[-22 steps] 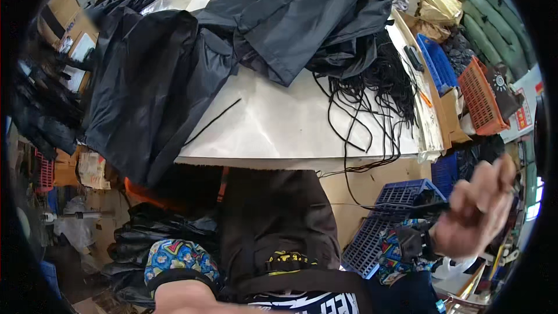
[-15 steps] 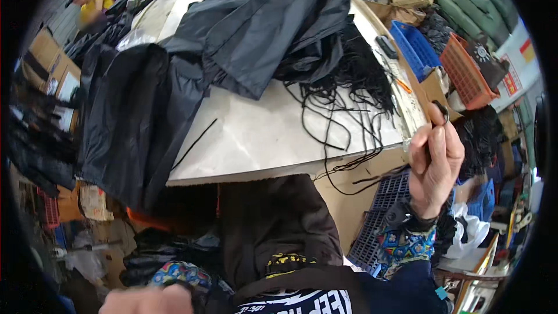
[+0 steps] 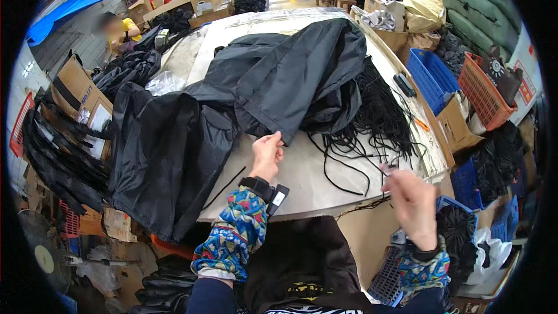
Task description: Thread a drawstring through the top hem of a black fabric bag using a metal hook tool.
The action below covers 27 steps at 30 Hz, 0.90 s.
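My left hand [image 3: 267, 156] pinches the lower corner of a sheet of thin black fabric [image 3: 290, 90], which lies bunched across the white-topped table [image 3: 302, 166]. My right hand [image 3: 414, 203] hovers over the table's front right edge, smeared by motion. Its fingers look closed round a small dark thing at their tips, too blurred to name. A thick bundle of black cords [image 3: 381, 104] spreads out from beside the fabric, loose ends trailing toward my right hand. One short black cord [image 3: 225, 187] lies alone left of my left wrist. More black fabric [image 3: 168, 151] hangs over the table's left front edge.
An orange-handled tool [image 3: 421, 124] and a black object [image 3: 404, 85] lie along the right edge. Beyond stand a blue crate [image 3: 433, 81] and an orange crate [image 3: 485, 88]. A cardboard box [image 3: 84, 93] is at left. A person in yellow [image 3: 131, 30] sits far left.
My left hand has risen from the lower edge and taken hold of the fabric's corner. My right hand has moved left and down, in from beyond the table's right edge. The view has tilted up.
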Each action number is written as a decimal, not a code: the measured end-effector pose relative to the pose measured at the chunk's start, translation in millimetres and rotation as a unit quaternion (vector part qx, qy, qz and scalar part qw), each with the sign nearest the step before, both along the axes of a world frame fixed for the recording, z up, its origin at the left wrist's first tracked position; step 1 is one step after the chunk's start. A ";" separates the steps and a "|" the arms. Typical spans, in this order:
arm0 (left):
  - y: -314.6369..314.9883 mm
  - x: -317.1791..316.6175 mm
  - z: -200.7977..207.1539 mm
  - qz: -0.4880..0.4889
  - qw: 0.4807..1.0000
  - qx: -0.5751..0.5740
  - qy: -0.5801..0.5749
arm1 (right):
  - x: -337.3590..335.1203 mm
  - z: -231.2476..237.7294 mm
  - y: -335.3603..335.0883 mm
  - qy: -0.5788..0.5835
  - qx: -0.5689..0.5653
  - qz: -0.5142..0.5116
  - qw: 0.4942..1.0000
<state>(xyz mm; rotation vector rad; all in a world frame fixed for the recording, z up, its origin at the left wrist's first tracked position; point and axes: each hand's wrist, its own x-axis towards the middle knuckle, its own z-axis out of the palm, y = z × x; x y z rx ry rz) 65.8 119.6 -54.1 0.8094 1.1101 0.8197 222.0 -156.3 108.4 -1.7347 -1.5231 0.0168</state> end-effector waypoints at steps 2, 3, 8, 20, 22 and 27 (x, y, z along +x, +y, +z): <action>-13.9 7.6 17.1 -0.022 0.996 0.082 0.001 | -9.4 -12.7 16.6 0.010 -0.007 0.012 1.000; -26.1 6.9 23.6 -0.042 0.986 0.160 0.003 | -12.4 -20.2 21.6 0.027 -0.002 0.020 0.999; -127.6 -35.6 21.3 -0.183 0.902 0.361 0.152 | -37.2 -61.7 54.4 0.053 -0.033 0.110 0.992; -82.6 -99.7 23.6 -0.077 0.821 0.495 0.274 | -84.1 -140.1 110.0 -0.324 -0.123 0.090 0.934; -67.9 -90.1 17.1 -0.138 0.817 0.486 0.276 | -83.2 -138.7 109.5 -0.316 -0.113 0.120 0.934; -76.7 -65.3 2.7 -0.171 0.865 0.436 0.178 | -72.8 -116.1 99.4 -0.195 -0.070 0.101 0.973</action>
